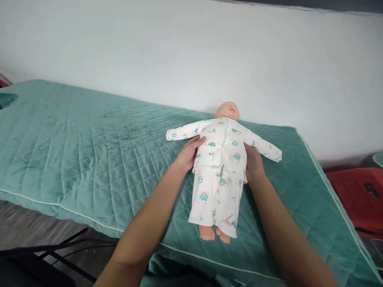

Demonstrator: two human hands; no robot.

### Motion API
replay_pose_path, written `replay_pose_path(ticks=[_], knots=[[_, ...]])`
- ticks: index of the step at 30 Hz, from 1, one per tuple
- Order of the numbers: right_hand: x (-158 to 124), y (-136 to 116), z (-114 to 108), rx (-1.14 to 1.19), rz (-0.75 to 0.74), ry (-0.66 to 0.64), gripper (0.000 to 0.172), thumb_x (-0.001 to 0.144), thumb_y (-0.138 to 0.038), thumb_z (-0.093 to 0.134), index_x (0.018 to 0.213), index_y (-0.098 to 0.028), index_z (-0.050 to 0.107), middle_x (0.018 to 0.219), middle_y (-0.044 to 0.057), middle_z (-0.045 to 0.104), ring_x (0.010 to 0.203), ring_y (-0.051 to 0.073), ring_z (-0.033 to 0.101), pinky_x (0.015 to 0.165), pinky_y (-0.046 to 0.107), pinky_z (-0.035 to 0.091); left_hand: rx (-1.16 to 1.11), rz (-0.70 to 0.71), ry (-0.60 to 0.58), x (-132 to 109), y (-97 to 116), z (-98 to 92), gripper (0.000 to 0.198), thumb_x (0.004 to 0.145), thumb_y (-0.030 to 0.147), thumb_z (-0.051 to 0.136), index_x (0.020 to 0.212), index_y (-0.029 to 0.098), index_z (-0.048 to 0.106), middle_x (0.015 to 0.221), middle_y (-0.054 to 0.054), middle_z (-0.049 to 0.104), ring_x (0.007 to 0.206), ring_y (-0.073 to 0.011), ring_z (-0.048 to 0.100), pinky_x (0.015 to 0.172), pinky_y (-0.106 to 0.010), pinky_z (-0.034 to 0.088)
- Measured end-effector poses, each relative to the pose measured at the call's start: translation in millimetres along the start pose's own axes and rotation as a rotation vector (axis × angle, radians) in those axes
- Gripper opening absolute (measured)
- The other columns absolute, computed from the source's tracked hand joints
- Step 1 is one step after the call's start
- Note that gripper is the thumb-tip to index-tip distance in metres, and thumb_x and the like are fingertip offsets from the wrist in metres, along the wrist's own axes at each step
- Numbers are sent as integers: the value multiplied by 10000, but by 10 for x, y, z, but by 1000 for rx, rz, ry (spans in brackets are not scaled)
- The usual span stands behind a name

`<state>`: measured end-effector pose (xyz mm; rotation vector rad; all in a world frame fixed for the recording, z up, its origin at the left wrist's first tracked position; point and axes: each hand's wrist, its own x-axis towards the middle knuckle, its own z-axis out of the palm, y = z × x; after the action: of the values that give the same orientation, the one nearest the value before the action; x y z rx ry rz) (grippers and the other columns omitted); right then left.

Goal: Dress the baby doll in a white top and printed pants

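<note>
A baby doll (227,111) lies on its back, its head near the wall and its bare feet toward me. It wears a white printed long-sleeved top (213,139) and matching trousers (217,199). Both sleeves spread out sideways, and no doll hands show at the cuffs. My left hand (191,152) grips the doll's side below the armpit, thumb on the top's front. On the opposite side, my right hand (253,161) holds the doll's torso, its fingers partly hidden by the top.
A green quilted cover (89,159) lies under the doll, with a white wall (149,52) behind. Beyond the right edge is a red plastic object (356,195). Black bars and cables (74,247) are at the lower left above the floor.
</note>
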<state>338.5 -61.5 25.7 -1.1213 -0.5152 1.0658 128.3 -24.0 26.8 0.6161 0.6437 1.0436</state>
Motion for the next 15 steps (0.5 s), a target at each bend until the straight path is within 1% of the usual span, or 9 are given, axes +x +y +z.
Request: replay_pose_path(ticks=[3,5,7,10,13,15], knots=[[-26,-4,18,35,39,37,183,714,-194,777,795,-198,613,845,5,730,758,171,672,624,280,584,-15,-17,53,18,20,-64,344,804,278,765,1112,138,705,1077,-105,766,971,-253,730,946,-387,573],[-25,0,15,73,47,42,171,710,-180,767,810,-189,629,859,8,730,767,168,676,654,279,590,-69,-46,90,45,74,-129,259,852,283,701,1065,135,706,1054,-107,762,971,-251,732,955,-390,580],[8,-2,-6,119,72,36,141,729,-175,737,840,-184,650,879,11,731,794,168,683,690,278,598,-129,-57,117,82,151,-213,225,903,308,635,1036,136,692,1065,-121,748,995,-255,732,969,-406,585],[103,-44,-81,217,119,32,91,765,-137,657,848,-173,662,854,7,715,782,136,676,719,237,595,-205,0,172,129,263,-346,239,940,343,588,1052,144,657,1126,-145,723,1090,-276,711,1006,-456,573],[202,-136,-200,290,128,87,109,767,-75,576,782,-168,630,755,-6,666,686,94,639,694,185,578,-270,86,247,149,326,-432,211,945,333,592,1059,161,635,1156,-140,713,1168,-279,683,1071,-493,529],[247,-205,-284,294,123,140,125,782,-74,536,770,-173,611,729,-5,644,655,95,626,688,199,587,-303,130,302,150,342,-450,182,965,322,562,1028,165,629,1153,-128,713,1180,-264,677,1101,-491,504]])
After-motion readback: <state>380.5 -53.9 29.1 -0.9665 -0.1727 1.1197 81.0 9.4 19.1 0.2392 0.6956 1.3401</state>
